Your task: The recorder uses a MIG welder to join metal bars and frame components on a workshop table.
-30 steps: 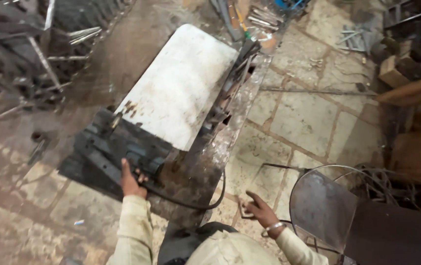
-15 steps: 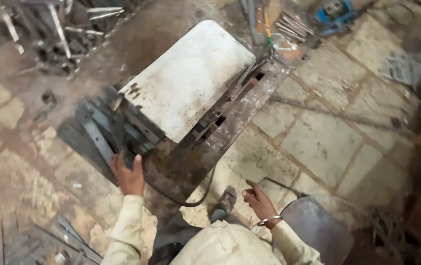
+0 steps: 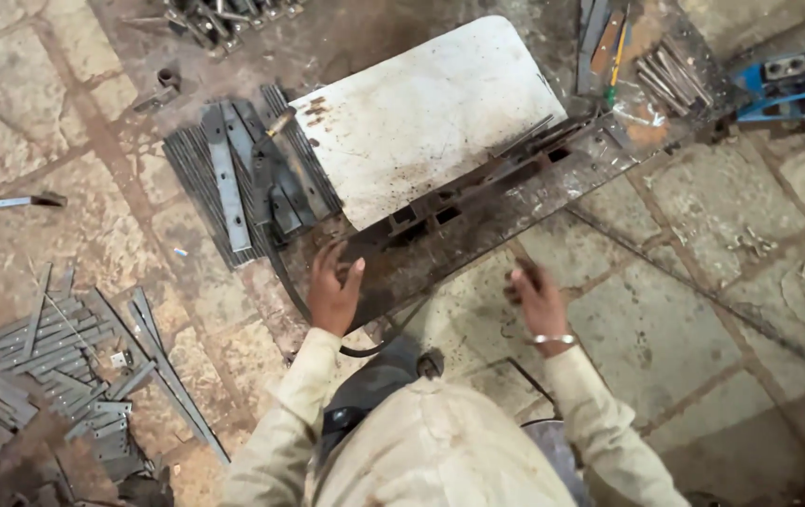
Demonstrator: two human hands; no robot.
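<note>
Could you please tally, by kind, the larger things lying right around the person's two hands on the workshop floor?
White sheet-metal panel: 1
Rusty steel frame with square openings, touched by the left hand: 1
Stack of flat grey steel strips: 1
Blue power tool: 1
Hands, counting the right hand held open over the floor: 2
Total: 6

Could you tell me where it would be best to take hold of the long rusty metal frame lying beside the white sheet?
Probably at the rusty metal frame's near end, by the left hand, coming from the near long edge: that side faces bare floor, while the white sheet lies against the far side.
</note>
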